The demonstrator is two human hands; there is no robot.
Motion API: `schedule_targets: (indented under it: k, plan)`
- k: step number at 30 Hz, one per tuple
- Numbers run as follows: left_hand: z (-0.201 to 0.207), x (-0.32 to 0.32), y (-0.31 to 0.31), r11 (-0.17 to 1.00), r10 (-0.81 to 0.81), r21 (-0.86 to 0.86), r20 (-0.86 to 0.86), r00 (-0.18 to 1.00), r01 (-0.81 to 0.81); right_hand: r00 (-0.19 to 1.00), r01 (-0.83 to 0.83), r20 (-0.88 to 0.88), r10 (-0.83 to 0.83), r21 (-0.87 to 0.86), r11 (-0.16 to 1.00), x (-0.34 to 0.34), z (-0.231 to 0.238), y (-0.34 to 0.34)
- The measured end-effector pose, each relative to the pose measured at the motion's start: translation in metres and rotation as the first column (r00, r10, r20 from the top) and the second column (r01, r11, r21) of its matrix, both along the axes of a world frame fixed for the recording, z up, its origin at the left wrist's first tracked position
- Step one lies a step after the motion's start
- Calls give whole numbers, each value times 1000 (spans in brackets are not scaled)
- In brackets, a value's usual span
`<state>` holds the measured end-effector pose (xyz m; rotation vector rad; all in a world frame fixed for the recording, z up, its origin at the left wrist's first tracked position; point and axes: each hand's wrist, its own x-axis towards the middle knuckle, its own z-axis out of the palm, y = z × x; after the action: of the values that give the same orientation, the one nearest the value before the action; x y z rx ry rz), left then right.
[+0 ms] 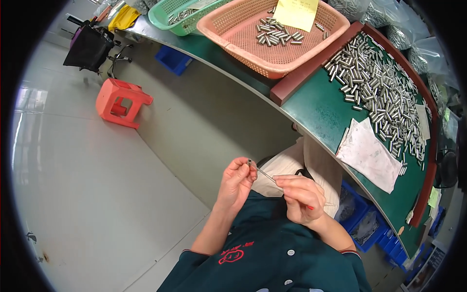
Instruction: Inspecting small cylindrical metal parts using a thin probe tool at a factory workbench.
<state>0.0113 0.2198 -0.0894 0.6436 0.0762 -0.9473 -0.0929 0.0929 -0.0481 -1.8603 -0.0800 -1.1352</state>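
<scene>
Above my lap, my left hand (234, 184) pinches a small metal sleeve (249, 161) between thumb and fingertips, its dark open end facing up. My right hand (302, 198) is closed around a thin metal rod (264, 173). The rod's tip reaches to the left fingertips beside the sleeve; whether it touches the sleeve I cannot tell. A small red bit (310, 208) shows at the right hand's fingers, and most of the rod's rear is hidden in that hand. To the right, a large heap of similar metal sleeves (374, 82) covers part of the green tabletop (316, 107).
A pink basket (233, 51) holds several sleeves and a yellow note (296, 13). Beyond it stands a green basket (163, 19). A white cloth (369, 153) lies near the table edge. Red wooden rails (311, 65) border the heap. A red stool (119, 103) stands on the floor; blue bins (357, 209) sit below the table.
</scene>
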Motion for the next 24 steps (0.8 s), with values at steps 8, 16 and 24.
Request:
schedule_targets:
  k: [8,16,24]
  plan:
    - [-5,-2,6,999,-42,13,-6,999,42,999,50,-2,-50,-17,999,-8,-1,11]
    - [-6,-4,8,998,-57,36,-9,998,57,998,49,-43,-51,-44,998,-13,6,7]
    - [-8,-5,6,994,-75,74,3,997,75,997,63,-48,-66,-59,996,-10,-3,7]
